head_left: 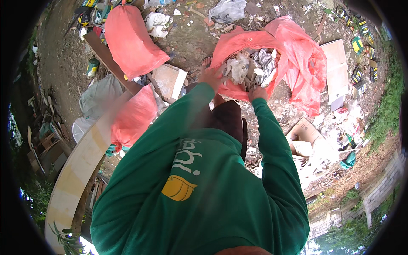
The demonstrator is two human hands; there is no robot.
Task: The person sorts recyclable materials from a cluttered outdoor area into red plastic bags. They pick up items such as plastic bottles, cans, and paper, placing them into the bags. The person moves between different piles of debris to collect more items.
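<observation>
A large red woven sack (pixel 297 55) lies in front of me with its mouth wide and its rim rolled outward. Crumpled plastic and paper waste (pixel 248 69) fills the mouth, in whites, greys and tans. My left hand (pixel 210 77) is closed on the rim at the near left side, though its fingertips are partly hidden. At the near right part of the rim, my right hand (pixel 257 92) has its fingers curled around the edge, close against the waste. Both arms are in green sleeves.
Two more filled red sacks, a far one (pixel 129 42) and a nearer one (pixel 135 114), lie on the left beside a long wooden plank (pixel 80 170). Flattened cardboard (pixel 335 68) and a broken carton (pixel 306 135) lie right. Litter covers the ground; a clear plastic bag (pixel 227 10) lies beyond.
</observation>
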